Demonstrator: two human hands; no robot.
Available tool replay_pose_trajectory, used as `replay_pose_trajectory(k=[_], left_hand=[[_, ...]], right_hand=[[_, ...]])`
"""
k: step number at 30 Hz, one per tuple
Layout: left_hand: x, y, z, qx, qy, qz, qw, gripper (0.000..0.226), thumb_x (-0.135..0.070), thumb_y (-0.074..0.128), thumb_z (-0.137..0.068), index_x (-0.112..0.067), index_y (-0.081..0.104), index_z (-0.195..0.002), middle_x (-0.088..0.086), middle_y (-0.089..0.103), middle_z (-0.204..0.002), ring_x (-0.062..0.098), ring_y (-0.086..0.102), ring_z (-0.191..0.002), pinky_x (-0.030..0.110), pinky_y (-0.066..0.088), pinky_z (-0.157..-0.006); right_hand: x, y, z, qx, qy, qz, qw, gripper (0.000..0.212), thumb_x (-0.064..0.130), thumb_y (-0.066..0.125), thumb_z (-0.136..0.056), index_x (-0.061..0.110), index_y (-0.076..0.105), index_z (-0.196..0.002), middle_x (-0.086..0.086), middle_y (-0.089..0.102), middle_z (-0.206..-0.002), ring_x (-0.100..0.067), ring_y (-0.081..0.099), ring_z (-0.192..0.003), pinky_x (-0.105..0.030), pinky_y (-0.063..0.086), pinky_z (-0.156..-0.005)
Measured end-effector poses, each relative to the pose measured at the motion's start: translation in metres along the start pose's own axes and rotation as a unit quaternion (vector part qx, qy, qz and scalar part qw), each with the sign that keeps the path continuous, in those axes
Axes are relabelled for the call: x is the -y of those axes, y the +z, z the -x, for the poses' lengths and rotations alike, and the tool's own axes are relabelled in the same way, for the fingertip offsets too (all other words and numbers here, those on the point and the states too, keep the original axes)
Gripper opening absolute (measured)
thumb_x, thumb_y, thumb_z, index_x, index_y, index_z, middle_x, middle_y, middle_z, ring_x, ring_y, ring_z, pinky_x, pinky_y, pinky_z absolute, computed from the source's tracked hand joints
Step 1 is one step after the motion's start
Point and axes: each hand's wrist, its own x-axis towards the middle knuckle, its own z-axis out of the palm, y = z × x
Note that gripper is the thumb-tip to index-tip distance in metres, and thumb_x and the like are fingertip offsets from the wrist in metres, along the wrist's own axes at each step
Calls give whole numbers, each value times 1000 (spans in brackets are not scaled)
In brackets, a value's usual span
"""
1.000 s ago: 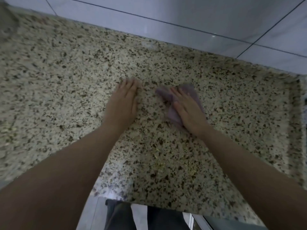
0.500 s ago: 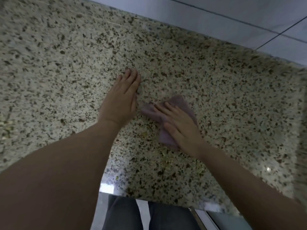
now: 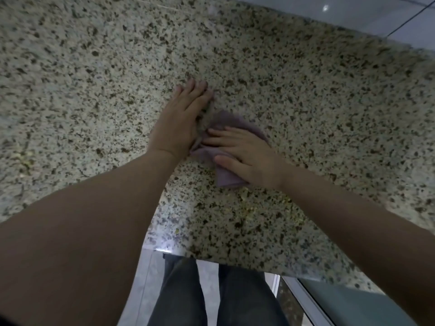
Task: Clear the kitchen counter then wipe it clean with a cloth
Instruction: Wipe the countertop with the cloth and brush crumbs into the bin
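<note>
While the right hand (image 3: 247,154) presses flat on the purple cloth (image 3: 226,177), fingers straight and spread, thumb lying along the cloth's near edge, the left hand (image 3: 181,118) rests open on the speckled granite counter (image 3: 329,102) just to its left — fingers straight, holding nothing. The cloth sits crumpled near the middle of the counter, its left edge touching the heel of the left hand. No objects show on the stone in view, so I judge the clearing done and the wiping under way. One risk — the cloth may bunch up against the left hand and skip a patch. Another (a smaller worry): crumbs pushed toward the near edge could drop to the floor by the person's trousers (image 3: 235,302).
</note>
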Motion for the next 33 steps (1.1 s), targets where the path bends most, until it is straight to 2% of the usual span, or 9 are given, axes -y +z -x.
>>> replay_pose_trajectory(k=[5,10,14,18,21,24,28,31,33], left_hand=[[-3,1,4,-9,-8,-11,1000,52,2,34,-97,-5,43,-147,13,36,-157,34,23,-149,43,10,-125],[-2,6,6,-7,-23,-37,999,54,-2,29,-100,-14,36,-152,5,28,-161,24,15,-152,37,5,-126],[-8,9,10,12,-17,-61,998,53,-8,28,-101,-14,30,-154,5,23,-164,24,12,-153,36,3,-126],[-29,11,46,-6,-12,-24,1000,56,-11,25,-96,-11,38,-151,5,29,-161,24,20,-151,42,11,-126],[-34,12,77,-6,18,-4,1000,59,2,33,-92,-9,41,-149,6,36,-158,23,26,-150,45,16,-124],[-25,8,94,14,42,-31,999,59,-2,32,-93,-11,38,-151,7,36,-158,27,25,-150,44,15,-125],[-16,2,107,14,19,-54,998,57,-8,32,-93,-12,41,-149,6,37,-158,31,25,-149,48,18,-123],[-13,1,112,17,27,-60,998,55,-8,34,-95,-12,39,-150,4,33,-159,30,22,-151,47,15,-124],[-13,2,115,15,32,-64,997,54,-9,35,-97,-13,38,-151,4,32,-160,29,21,-151,46,12,-125]], right_hand=[[-10,-6,33,31,6,-20,999,40,29,41,-105,13,57,-138,5,50,-147,-7,33,-145,-28,18,-122],[-64,-42,84,-121,242,-148,951,35,31,42,-104,28,49,-138,27,38,-140,3,25,-139,3,10,-107],[-71,-38,144,-198,325,-193,904,33,29,42,-105,32,43,-138,16,37,-145,2,27,-140,-4,14,-112],[-21,14,176,-241,266,-72,931,40,28,33,-106,29,35,-145,32,25,-146,7,18,-140,-3,4,-113],[15,51,163,-248,283,-74,924,49,32,28,-105,17,38,-150,8,31,-158,-9,18,-150,-24,6,-123],[54,83,131,-233,262,-63,935,49,34,29,-104,19,41,-150,2,33,-159,-11,17,-150,-39,13,-124],[91,109,93,-252,214,-106,938,43,30,34,-106,26,41,-149,11,36,-157,-8,21,-150,-33,13,-124],[90,100,105,-311,260,-308,861,32,43,35,-104,47,60,-124,36,59,-121,8,53,-119,-33,41,-105],[76,87,121,-345,313,-360,808,36,57,37,-97,40,69,-92,22,67,-85,-3,63,-82,-35,49,-77]])
